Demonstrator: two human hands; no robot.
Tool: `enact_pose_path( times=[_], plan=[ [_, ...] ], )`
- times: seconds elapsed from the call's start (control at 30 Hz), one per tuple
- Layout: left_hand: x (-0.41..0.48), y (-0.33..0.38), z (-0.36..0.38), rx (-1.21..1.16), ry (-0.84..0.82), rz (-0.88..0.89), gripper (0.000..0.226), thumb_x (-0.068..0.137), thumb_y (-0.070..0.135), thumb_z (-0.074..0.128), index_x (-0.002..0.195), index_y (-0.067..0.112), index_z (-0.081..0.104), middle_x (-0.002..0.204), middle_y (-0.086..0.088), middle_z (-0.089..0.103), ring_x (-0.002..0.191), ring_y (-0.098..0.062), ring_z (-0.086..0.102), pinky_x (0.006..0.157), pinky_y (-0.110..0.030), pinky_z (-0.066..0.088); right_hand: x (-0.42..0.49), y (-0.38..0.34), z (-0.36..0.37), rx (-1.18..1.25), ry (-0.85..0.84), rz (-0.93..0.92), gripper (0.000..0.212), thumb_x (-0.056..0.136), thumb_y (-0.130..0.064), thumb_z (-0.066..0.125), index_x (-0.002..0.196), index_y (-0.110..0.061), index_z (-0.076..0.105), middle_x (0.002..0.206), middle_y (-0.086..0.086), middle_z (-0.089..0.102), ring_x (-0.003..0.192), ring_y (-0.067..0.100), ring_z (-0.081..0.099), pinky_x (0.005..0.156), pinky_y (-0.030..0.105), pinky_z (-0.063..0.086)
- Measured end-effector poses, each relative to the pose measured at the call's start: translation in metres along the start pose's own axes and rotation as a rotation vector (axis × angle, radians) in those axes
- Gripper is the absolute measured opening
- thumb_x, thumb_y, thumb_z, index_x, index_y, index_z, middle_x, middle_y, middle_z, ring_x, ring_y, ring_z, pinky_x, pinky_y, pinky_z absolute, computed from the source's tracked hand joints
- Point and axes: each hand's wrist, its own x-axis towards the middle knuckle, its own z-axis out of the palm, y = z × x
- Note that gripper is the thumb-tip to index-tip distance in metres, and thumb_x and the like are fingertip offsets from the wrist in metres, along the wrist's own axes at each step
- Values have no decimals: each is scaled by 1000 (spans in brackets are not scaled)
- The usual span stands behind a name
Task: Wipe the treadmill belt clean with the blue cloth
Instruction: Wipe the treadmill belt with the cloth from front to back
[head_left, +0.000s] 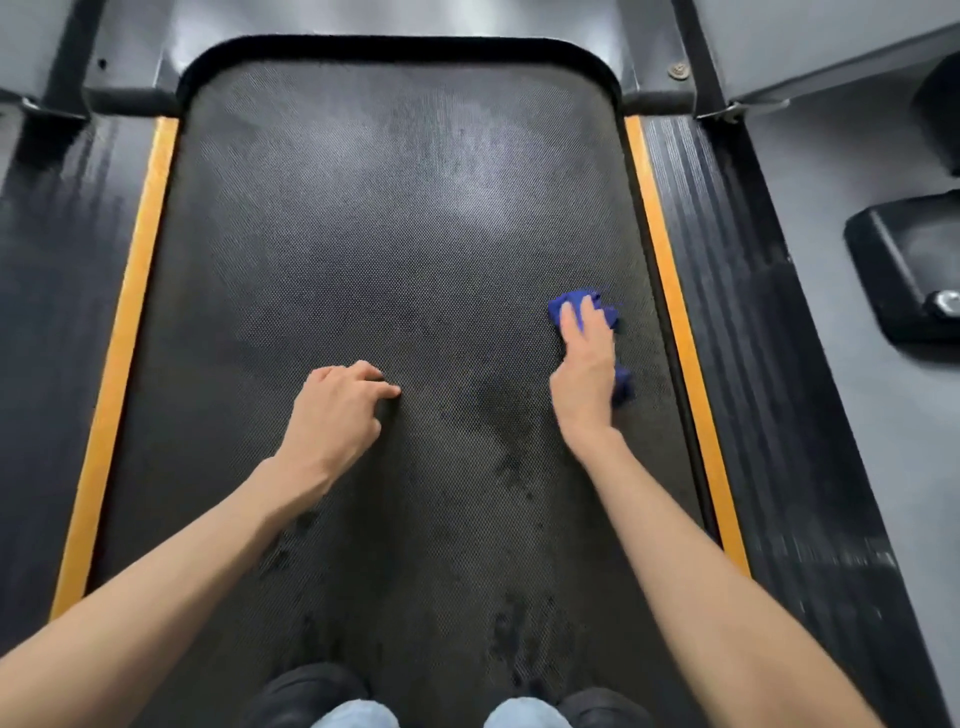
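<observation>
the right hand (584, 374) lies flat on the blue cloth (597, 306) and presses it on the treadmill belt (363, 234), near the right yellow strip (675, 322). the fingers are stretched out over the cloth, not closed around it; the cloth shows in front of the fingertips and beside the palm. the left hand (335, 415) rests on the middle of the belt with fingers curled in, holding nothing. dark wet marks are on the belt near the shoes (306, 691).
</observation>
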Motion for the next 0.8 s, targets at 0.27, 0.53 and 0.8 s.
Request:
enact_pose_path(
  times=[0.27,0.53,0.8],
  plan=[
    [-6,0,2,80,-3,0,47,54,5,45,87,16,77,81,-7,74,77,-27,72,73,-40,56,0,18,18,-22,-417,-538,59,76,0,32,133,0,46,144,23,34,135,34,29,115,29,6],
    [9,13,-13,53,-2,-153,29,85,7,56,103,21,74,97,-13,72,95,-34,63,86,-34,43,-54,-47,29,105,-625,-541,57,87,7,38,142,-5,33,153,16,20,143,28,11,118,36,5],
    [8,10,-23,100,-116,-151,32,93,21,47,116,32,65,115,-1,67,106,-27,60,83,-27,43,18,13,9,-45,-144,-95,67,80,17,43,142,-7,32,153,14,18,143,30,14,115,28,7]
  ],
)
